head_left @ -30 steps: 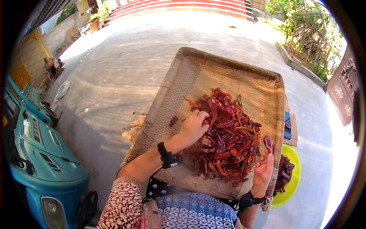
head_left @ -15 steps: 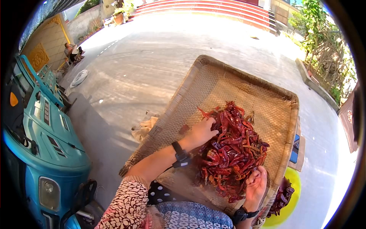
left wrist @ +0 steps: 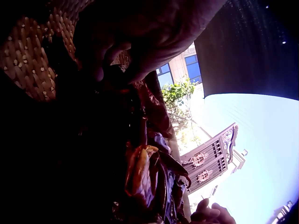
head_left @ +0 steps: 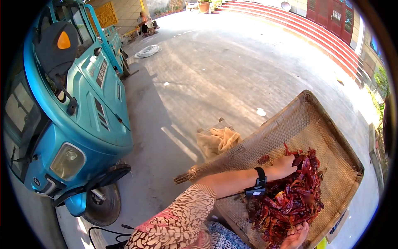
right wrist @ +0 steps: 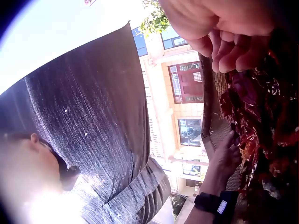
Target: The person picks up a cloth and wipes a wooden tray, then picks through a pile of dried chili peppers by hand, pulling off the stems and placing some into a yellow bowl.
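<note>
A heap of dried red chili peppers point(head_left: 298, 195) lies in a shallow woven tray point(head_left: 338, 155). My left hand point(head_left: 284, 167) is at the heap's far left side. In the left wrist view its thumb and fingertips close on a dark, shadowed piece, which looks like a chili pepper. At the near edge of the heap, my right hand point(head_left: 295, 237) is palm up with loosely bent fingers. Nothing shows between the right fingers point(right wrist: 227, 63) in the right wrist view. One loose chili pepper point(head_left: 263, 159) lies on the weave beside the left hand.
A blue-green three-wheeled vehicle point(head_left: 89, 120) stands to the left. Beyond the tray's left rim is a tan cloth point(head_left: 224, 140). A sliver of a yellow-green basin point(head_left: 321, 244) shows below the tray. A person point(head_left: 146, 24) sits far back near a coiled hose point(head_left: 147, 51).
The head view has swung left, so the tray sits lower right. A second ago the right hand pinched a dark red chili pepper; now it shows none. The left hand stays at the heap.
</note>
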The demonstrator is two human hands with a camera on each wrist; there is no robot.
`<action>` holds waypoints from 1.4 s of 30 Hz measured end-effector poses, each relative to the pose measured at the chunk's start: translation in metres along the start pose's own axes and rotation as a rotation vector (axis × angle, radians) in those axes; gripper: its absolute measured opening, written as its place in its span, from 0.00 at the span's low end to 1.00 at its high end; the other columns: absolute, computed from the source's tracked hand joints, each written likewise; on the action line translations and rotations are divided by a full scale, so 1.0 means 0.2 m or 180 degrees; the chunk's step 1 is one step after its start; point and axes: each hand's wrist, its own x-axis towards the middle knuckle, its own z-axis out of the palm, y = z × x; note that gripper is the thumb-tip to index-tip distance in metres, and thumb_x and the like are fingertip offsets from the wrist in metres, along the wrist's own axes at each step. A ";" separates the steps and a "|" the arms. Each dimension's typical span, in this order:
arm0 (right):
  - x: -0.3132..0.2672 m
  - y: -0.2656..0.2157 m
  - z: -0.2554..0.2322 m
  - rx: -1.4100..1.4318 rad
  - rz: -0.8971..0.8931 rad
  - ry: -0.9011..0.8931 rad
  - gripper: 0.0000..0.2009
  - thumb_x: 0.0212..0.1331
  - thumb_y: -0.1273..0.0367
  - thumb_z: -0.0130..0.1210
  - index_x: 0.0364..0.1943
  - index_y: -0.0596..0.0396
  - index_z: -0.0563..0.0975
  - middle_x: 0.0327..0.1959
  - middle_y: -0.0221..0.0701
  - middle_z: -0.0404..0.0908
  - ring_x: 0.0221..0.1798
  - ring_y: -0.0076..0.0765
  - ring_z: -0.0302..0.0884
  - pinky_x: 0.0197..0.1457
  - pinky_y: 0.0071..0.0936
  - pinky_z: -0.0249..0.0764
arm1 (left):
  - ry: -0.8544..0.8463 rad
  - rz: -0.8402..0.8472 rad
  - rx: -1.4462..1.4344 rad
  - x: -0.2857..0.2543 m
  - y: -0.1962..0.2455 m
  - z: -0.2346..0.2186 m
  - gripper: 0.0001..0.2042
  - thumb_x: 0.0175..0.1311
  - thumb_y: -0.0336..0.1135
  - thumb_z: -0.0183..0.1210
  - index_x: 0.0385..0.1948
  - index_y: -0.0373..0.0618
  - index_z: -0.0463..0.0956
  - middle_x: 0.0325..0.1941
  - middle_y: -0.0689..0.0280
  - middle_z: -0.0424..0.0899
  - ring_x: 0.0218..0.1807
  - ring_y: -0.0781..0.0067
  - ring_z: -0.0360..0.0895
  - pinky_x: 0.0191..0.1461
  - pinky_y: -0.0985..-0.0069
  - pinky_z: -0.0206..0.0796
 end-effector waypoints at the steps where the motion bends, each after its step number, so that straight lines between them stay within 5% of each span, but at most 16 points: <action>1: 0.00 0.07 -0.11 0.0251 -0.0073 -0.0157 0.20 0.66 0.65 0.49 0.60 0.58 0.68 0.41 0.31 0.73 0.38 0.27 0.69 0.45 0.22 0.70 | -0.0039 -0.0070 -0.0149 -0.01 0.02 -0.03 0.17 0.64 0.42 0.56 0.43 0.35 0.70 0.30 0.51 0.77 0.34 0.52 0.77 0.37 0.56 0.67; 2: 0.00 0.11 -0.15 0.0503 -0.0139 -0.0316 0.21 0.66 0.65 0.49 0.61 0.58 0.68 0.41 0.31 0.73 0.39 0.27 0.70 0.45 0.23 0.71 | 0.0005 -0.0099 -0.0125 -0.01 0.02 -0.04 0.16 0.64 0.42 0.56 0.42 0.35 0.70 0.30 0.51 0.77 0.34 0.51 0.77 0.36 0.56 0.67; 6: 0.03 -0.10 0.22 -0.0730 0.0598 0.0863 0.18 0.64 0.63 0.52 0.55 0.57 0.73 0.38 0.31 0.75 0.36 0.28 0.72 0.41 0.23 0.74 | 0.0290 -0.0009 -0.0098 0.06 -0.03 -0.01 0.15 0.65 0.42 0.54 0.39 0.36 0.72 0.33 0.49 0.79 0.37 0.48 0.77 0.39 0.55 0.67; 10: 0.01 -0.08 0.25 -0.1342 -0.0258 0.0624 0.13 0.65 0.65 0.52 0.48 0.56 0.77 0.36 0.31 0.76 0.32 0.27 0.72 0.38 0.24 0.73 | 0.0498 0.0240 -0.0416 0.02 0.04 -0.11 0.13 0.67 0.40 0.53 0.38 0.38 0.73 0.34 0.51 0.80 0.38 0.48 0.78 0.43 0.55 0.68; 11: 0.00 -0.13 0.30 -0.1034 0.0112 0.0805 0.13 0.65 0.65 0.51 0.49 0.56 0.76 0.34 0.30 0.76 0.31 0.26 0.72 0.37 0.22 0.71 | 0.0529 0.0296 -0.0506 0.01 0.06 -0.13 0.12 0.67 0.40 0.53 0.39 0.39 0.73 0.35 0.52 0.80 0.38 0.49 0.78 0.43 0.55 0.68; 16: 0.02 -0.15 0.41 -0.0902 0.0057 0.0971 0.13 0.65 0.66 0.51 0.50 0.57 0.75 0.34 0.29 0.77 0.30 0.24 0.71 0.34 0.19 0.68 | 0.0781 0.0624 -0.0456 0.01 0.13 -0.17 0.10 0.67 0.38 0.52 0.36 0.39 0.72 0.32 0.51 0.79 0.37 0.48 0.78 0.41 0.56 0.68; 20: -0.02 -0.17 0.45 -0.1093 -0.0041 0.0619 0.14 0.66 0.65 0.51 0.50 0.57 0.74 0.35 0.30 0.77 0.31 0.24 0.71 0.33 0.18 0.69 | 0.0122 0.1061 -0.0719 -0.09 0.27 -0.19 0.11 0.64 0.39 0.54 0.36 0.38 0.73 0.29 0.49 0.79 0.35 0.45 0.78 0.40 0.55 0.67; 22: -0.04 -0.17 0.45 -0.1164 -0.0113 0.0514 0.18 0.68 0.60 0.50 0.55 0.57 0.71 0.36 0.32 0.77 0.31 0.25 0.72 0.34 0.18 0.70 | -0.0610 0.1258 -0.1002 -0.17 0.32 -0.18 0.12 0.63 0.39 0.55 0.36 0.38 0.74 0.29 0.49 0.80 0.35 0.44 0.78 0.40 0.55 0.68; 25: -0.07 -0.12 0.41 -0.0985 -0.0532 0.0032 0.28 0.67 0.49 0.48 0.59 0.58 0.66 0.39 0.35 0.77 0.30 0.27 0.72 0.34 0.20 0.71 | -0.0933 0.1499 -0.0495 -0.31 0.34 -0.08 0.11 0.59 0.38 0.55 0.35 0.40 0.78 0.30 0.50 0.81 0.36 0.47 0.79 0.41 0.56 0.69; 27: -0.06 -0.10 0.36 -0.1509 -0.0082 0.0282 0.34 0.64 0.44 0.49 0.61 0.58 0.64 0.39 0.35 0.78 0.30 0.28 0.73 0.34 0.21 0.72 | -0.1325 0.1497 -0.0371 -0.39 0.34 -0.07 0.11 0.57 0.38 0.56 0.35 0.41 0.78 0.29 0.52 0.81 0.35 0.48 0.79 0.41 0.57 0.69; 32: -0.11 -0.12 0.28 -0.1688 0.0645 0.0089 0.43 0.58 0.38 0.53 0.67 0.55 0.57 0.44 0.37 0.76 0.34 0.30 0.74 0.36 0.23 0.73 | -0.1746 0.0990 -0.0561 -0.49 0.29 0.01 0.10 0.60 0.37 0.55 0.35 0.41 0.77 0.26 0.56 0.80 0.31 0.57 0.78 0.38 0.62 0.68; 33: -0.06 -0.02 0.24 -0.1020 0.0537 0.0531 0.17 0.73 0.58 0.44 0.51 0.57 0.70 0.24 0.29 0.74 0.22 0.20 0.71 0.25 0.20 0.70 | -0.1709 0.0842 -0.0732 -0.53 0.29 0.00 0.10 0.61 0.38 0.55 0.35 0.41 0.77 0.25 0.57 0.80 0.30 0.59 0.78 0.37 0.63 0.68; 35: -0.09 0.00 0.28 -0.0692 0.0311 0.0323 0.16 0.72 0.58 0.46 0.50 0.57 0.71 0.25 0.29 0.75 0.22 0.19 0.70 0.27 0.18 0.70 | -0.1979 0.0239 -0.0746 -0.62 0.37 -0.09 0.10 0.63 0.37 0.55 0.36 0.40 0.77 0.23 0.60 0.79 0.26 0.67 0.77 0.32 0.68 0.68; 37: -0.12 0.00 0.29 -0.0788 0.0166 0.0204 0.14 0.71 0.59 0.48 0.48 0.57 0.73 0.26 0.28 0.76 0.23 0.19 0.70 0.29 0.16 0.68 | -0.1645 0.0912 -0.0908 -0.58 0.17 0.11 0.09 0.64 0.37 0.55 0.36 0.40 0.77 0.21 0.62 0.78 0.21 0.71 0.75 0.27 0.71 0.68; 39: -0.13 -0.01 0.29 -0.0987 0.0199 0.0106 0.13 0.70 0.61 0.50 0.45 0.56 0.74 0.28 0.26 0.77 0.24 0.19 0.70 0.30 0.15 0.67 | -0.1884 0.0200 -0.1611 -0.67 0.25 0.00 0.09 0.67 0.37 0.54 0.37 0.42 0.76 0.20 0.69 0.74 0.18 0.81 0.71 0.20 0.81 0.63; 42: -0.14 0.02 0.30 -0.0643 0.0365 -0.0025 0.11 0.71 0.63 0.49 0.42 0.56 0.75 0.28 0.26 0.78 0.25 0.18 0.70 0.31 0.17 0.68 | -0.2303 -0.0435 -0.1978 -0.71 0.25 -0.04 0.09 0.70 0.40 0.52 0.39 0.47 0.76 0.25 0.75 0.75 0.21 0.87 0.68 0.24 0.88 0.57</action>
